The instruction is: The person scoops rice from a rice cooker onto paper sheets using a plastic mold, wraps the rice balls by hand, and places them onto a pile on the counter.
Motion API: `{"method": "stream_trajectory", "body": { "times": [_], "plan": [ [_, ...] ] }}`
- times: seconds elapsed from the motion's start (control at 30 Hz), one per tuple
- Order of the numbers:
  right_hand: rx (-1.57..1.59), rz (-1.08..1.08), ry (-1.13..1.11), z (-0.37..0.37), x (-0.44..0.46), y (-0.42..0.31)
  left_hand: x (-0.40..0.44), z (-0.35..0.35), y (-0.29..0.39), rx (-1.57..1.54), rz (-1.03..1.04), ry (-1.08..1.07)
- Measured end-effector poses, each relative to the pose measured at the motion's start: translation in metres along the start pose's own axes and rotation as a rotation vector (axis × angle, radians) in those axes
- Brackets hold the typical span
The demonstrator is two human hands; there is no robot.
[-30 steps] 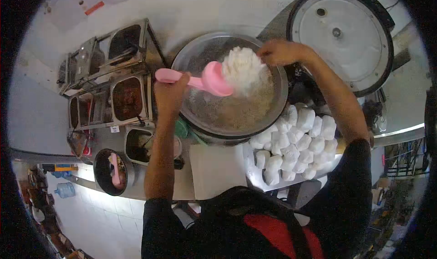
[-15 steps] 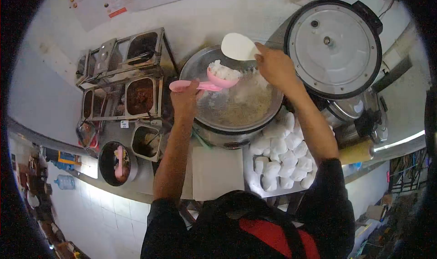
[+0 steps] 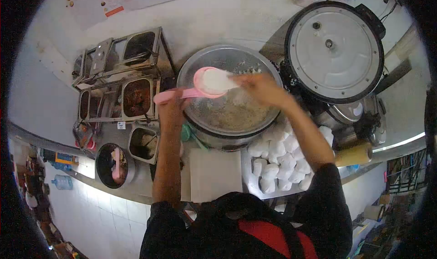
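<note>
My left hand (image 3: pixel 172 108) is wrapped round the handle of a pink scoop (image 3: pixel 191 93), whose bowl is over the left part of a large round rice pot (image 3: pixel 232 132). In my right hand (image 3: pixel 260 90) is a white paddle (image 3: pixel 215 80), its flat blade lying over the scoop's bowl. The blade covers most of what the scoop holds. Below both tools, cooked rice (image 3: pixel 241 113) spreads inside the pot, thinner toward the metal wall.
White wrapped bundles (image 3: pixel 277 161) fill a tray right of a paper stack (image 3: pixel 215 175). Metal food containers (image 3: pixel 137 97) stand left, above a black bowl (image 3: pixel 115 165) with a pink utensil. An open pot lid (image 3: pixel 334 54) is at upper right.
The white paddle has come down and left from above the pot onto the scoop. My left hand has shifted slightly left and down with the scoop. The rice mound in the scoop is now covered.
</note>
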State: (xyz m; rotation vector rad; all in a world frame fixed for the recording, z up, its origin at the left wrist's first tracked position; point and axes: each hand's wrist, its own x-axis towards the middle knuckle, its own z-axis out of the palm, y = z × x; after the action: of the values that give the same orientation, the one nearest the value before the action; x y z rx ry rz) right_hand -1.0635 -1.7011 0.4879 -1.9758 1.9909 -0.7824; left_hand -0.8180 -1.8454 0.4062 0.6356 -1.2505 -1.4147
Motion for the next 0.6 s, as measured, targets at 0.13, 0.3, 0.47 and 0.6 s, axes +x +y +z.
{"method": "stream_trajectory", "body": {
  "times": [0.13,0.3,0.47,0.6],
  "plan": [
    [-0.406,0.151,-0.210,-0.048,0.015,-0.027,0.008,-0.017,0.013,0.015,-0.022,0.175],
    [-0.810,-0.191,-0.443,0.077,0.032,0.065,0.011,-0.021,-0.007,-0.144,-0.081,0.223],
    [-0.751,-0.203,-0.907,0.117,0.076,0.054,0.005,-0.015,-0.008,-0.182,-0.064,0.214],
    [-0.469,-0.146,-1.044,0.115,0.082,0.010,0.009,-0.006,0.003,-0.209,-0.160,0.263]
  ]
}}
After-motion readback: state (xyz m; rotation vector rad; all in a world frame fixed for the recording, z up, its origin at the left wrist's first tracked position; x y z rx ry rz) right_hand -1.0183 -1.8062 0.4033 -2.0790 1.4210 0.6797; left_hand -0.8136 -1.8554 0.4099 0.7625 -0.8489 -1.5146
